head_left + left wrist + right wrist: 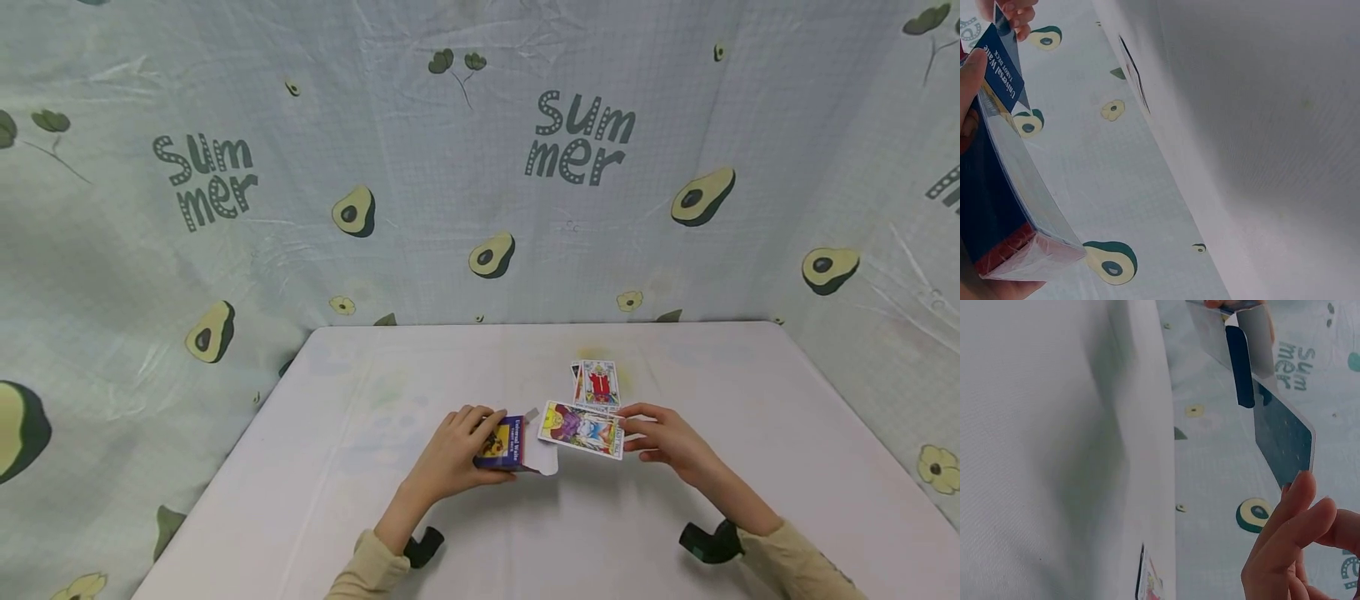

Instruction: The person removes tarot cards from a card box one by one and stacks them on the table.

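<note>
My left hand [452, 457] grips a blue tarot deck box [501, 443], lettered "Universal Waite Tarot Deck", with the thumb on one side and fingers on the other. Its end flap [542, 454] is open toward the right. In my right hand [670, 443], one tarot card [581, 430] is pinched at its right end, picture side up. The card's far end comes close to the box's open end; the right wrist view shows the card's blue back [1282, 434]. Clear wrap [1041, 253] covers the box's lower end in the left wrist view.
Behind the held card, a few overlapping tarot cards [600, 385] lie face up on the white table [420, 358]. A curtain [420, 150] printed with avocados hangs past the table's back edge. Dark devices [711, 543] sit at both wrists.
</note>
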Tool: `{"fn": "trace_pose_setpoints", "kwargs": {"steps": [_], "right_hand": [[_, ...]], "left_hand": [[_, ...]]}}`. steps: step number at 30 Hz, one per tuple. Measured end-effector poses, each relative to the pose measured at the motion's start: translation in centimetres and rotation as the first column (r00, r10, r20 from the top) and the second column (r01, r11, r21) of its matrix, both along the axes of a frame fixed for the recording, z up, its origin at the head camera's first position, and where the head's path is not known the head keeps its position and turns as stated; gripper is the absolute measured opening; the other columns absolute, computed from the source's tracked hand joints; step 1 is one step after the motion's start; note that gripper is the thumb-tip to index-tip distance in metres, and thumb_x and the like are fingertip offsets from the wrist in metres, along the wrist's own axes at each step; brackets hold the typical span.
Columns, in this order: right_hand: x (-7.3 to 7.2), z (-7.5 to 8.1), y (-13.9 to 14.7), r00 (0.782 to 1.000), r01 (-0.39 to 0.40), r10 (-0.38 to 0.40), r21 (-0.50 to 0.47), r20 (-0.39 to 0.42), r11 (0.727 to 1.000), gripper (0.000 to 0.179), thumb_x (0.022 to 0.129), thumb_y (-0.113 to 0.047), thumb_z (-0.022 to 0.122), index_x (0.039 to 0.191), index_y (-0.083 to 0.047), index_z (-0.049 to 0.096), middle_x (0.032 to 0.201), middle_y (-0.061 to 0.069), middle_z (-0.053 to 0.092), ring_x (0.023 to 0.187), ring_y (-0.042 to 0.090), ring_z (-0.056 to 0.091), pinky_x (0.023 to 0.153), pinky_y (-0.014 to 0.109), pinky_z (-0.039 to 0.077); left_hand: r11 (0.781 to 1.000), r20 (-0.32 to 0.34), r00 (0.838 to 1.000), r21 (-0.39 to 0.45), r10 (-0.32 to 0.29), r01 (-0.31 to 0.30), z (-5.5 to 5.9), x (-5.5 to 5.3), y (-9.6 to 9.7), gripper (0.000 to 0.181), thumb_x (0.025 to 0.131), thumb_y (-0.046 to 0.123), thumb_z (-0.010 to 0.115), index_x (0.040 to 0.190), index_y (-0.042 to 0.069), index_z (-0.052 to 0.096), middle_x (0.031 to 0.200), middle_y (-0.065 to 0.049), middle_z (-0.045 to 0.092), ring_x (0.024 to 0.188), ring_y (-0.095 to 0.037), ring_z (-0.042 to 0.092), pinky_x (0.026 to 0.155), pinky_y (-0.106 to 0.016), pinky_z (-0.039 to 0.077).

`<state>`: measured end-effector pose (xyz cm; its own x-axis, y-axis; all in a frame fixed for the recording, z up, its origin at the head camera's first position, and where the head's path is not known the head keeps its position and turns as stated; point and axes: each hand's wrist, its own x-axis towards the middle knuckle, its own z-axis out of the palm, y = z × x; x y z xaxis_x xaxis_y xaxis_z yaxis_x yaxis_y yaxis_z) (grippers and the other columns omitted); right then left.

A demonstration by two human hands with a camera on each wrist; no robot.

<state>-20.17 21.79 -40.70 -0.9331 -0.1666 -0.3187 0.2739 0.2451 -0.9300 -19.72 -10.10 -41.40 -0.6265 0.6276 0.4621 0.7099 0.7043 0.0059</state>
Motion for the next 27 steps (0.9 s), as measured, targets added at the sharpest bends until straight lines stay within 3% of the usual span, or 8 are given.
{"fn": "trace_pose_setpoints", "kwargs": {"steps": [10, 18, 27], "right_hand": [[-0.5, -0.2, 0.9, 1.0, 0.017, -0.015, -0.108, 0.022, 0.994, 0.056, 0.088, -0.034, 0.054, 0.126, 0.005, 0.038, 0.091, -0.007, 0.062, 0.078, 0.01, 0.066, 0.061, 0.018, 0.048], [-1.1, -0.6, 1.1, 0.996, 0.064, -0.05, -0.223, 0.067, 0.973, 0.055, 0.091, -0.023, 0.051, 0.131, 0.007, 0.03, 0.092, -0.007, 0.06, 0.08, 0.004, 0.064, 0.064, 0.017, 0.049], [-2.7, -1.4, 1.2, 0.978, 0.168, -0.101, -0.411, 0.18, 0.896, 0.043, 0.089, -0.012, 0.051, 0.126, 0.002, 0.035, 0.081, -0.004, 0.062, 0.077, 0.007, 0.065, 0.064, 0.016, 0.049]], "left_hand": [[1.0, 0.023, 1.0, 0.017, -0.002, 0.002, 0.1, 0.0, 0.1, 0.083, 0.059, 0.055, 0.074, 0.125, 0.011, 0.05, 0.111, -0.001, 0.053, 0.099, -0.015, 0.05, 0.083, -0.034, 0.043], [1.0, 0.001, 1.0, 0.022, -0.006, 0.006, 0.2, 0.0, 0.1, 0.082, 0.059, 0.054, 0.074, 0.125, 0.011, 0.051, 0.11, -0.001, 0.053, 0.098, -0.015, 0.05, 0.082, -0.034, 0.043], [1.0, -0.002, 1.0, 0.027, -0.009, 0.009, 0.2, 0.2, 0.0, 0.082, 0.059, 0.055, 0.074, 0.125, 0.01, 0.051, 0.11, -0.001, 0.054, 0.098, -0.015, 0.051, 0.082, -0.034, 0.043]]}}
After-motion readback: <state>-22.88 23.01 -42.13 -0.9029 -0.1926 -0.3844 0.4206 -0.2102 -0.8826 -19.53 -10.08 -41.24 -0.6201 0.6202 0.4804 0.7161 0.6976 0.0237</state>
